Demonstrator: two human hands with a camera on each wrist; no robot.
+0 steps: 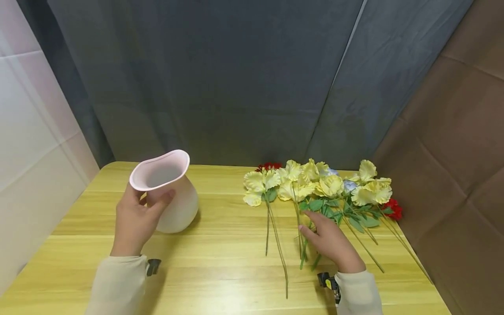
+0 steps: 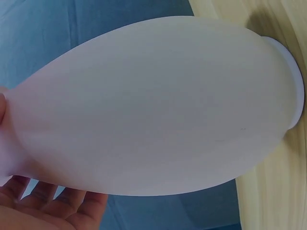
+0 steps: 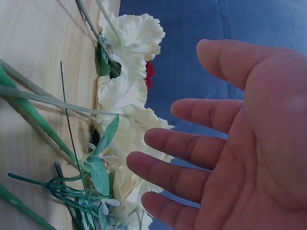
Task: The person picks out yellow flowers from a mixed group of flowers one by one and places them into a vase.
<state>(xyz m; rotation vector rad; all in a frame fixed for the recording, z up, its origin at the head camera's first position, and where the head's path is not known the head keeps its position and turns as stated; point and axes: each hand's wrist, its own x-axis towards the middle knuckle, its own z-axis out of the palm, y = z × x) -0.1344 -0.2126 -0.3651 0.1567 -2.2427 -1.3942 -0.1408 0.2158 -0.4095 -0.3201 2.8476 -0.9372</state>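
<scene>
A pale pink-and-white vase (image 1: 178, 205) with a wavy rim stands on the left part of the table. My left hand (image 1: 138, 215) grips it just below the rim, thumb on the near side and fingers round the left. In the left wrist view the vase (image 2: 158, 105) fills most of the picture, its base on the wood. My right hand (image 1: 328, 238) hovers over the stems of the artificial flowers (image 1: 330, 186), its fingers spread and holding nothing. In the right wrist view the open palm (image 3: 268, 134) faces the cream-yellow blooms (image 3: 124, 86), apart from the stems.
Yellow flowers lie along the table's back right, with red blooms (image 1: 393, 209) and a pale blue one (image 1: 349, 185) among them. Long stems (image 1: 278, 245) point toward the front. A dark curtain (image 1: 220, 87) hangs behind the wooden table (image 1: 228, 262); a brown panel (image 1: 453, 144) borders the right.
</scene>
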